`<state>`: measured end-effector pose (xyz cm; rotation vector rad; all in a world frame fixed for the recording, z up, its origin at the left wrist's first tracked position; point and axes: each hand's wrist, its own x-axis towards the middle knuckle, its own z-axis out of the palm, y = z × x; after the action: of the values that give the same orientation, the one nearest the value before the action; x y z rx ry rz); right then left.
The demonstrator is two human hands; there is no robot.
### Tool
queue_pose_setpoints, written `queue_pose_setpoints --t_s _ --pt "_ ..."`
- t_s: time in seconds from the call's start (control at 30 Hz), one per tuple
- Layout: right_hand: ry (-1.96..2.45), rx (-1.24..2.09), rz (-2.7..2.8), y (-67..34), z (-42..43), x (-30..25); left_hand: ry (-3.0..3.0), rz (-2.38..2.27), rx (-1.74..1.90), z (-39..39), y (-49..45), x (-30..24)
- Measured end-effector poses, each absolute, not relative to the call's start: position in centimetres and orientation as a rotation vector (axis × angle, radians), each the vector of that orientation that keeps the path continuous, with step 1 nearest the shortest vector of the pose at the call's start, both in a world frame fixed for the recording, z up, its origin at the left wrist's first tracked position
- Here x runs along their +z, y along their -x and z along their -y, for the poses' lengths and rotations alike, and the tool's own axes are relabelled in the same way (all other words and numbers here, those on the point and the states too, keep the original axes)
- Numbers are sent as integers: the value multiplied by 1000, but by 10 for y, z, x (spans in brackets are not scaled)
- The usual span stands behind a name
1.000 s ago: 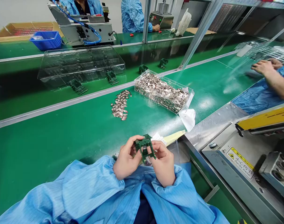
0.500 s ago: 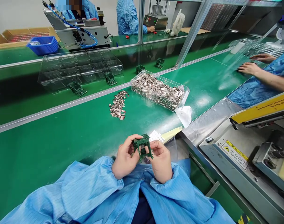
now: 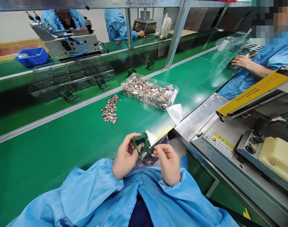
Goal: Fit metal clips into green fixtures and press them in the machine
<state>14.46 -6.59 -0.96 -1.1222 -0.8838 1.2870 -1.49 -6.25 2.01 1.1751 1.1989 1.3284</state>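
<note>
A small dark green plastic part point(image 3: 142, 144) is held up between both my hands, just above the near edge of the green table point(image 3: 63, 142). My left hand point(image 3: 125, 157) grips its left side with thumb and fingers closed. My right hand point(image 3: 168, 163) pinches its right lower edge. A clear plastic bag point(image 3: 146, 162) with small pieces lies under my hands. Farther out lies a loose heap of small metal clips point(image 3: 109, 109), and right of it a clear box point(image 3: 148, 91) full of the same clips.
A grey machine with a yellow warning label point(image 3: 219, 143) stands at my right. A stack of clear trays point(image 3: 70, 74) and several green parts sit on the conveyor belt. A co-worker's hand point(image 3: 238, 60) rests at far right; other people work behind.
The view has swung to the right and up. My hands have tilted the green part to the left, still holding it in the same place.
</note>
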Motion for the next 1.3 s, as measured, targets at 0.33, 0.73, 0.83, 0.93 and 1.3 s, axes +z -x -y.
queue_pose_setpoints --t_s 0.33,0.73,0.83,0.93,1.3 --pt "1232 1707 987 -147 63 -28 -1203 -1254 1448 13 -2 5" --pt "1137 1456 1279 -145 59 -6 -556 -917 1407 19 16 41" --pt "967 937 1724 -155 41 2 -541 -898 1489 11 28 52" --pt "691 390 2021 -159 17 -2 -539 -876 1496 8 31 52" --pt "802 309 2017 -165 14 -27 -595 -814 1385 14 1 13"
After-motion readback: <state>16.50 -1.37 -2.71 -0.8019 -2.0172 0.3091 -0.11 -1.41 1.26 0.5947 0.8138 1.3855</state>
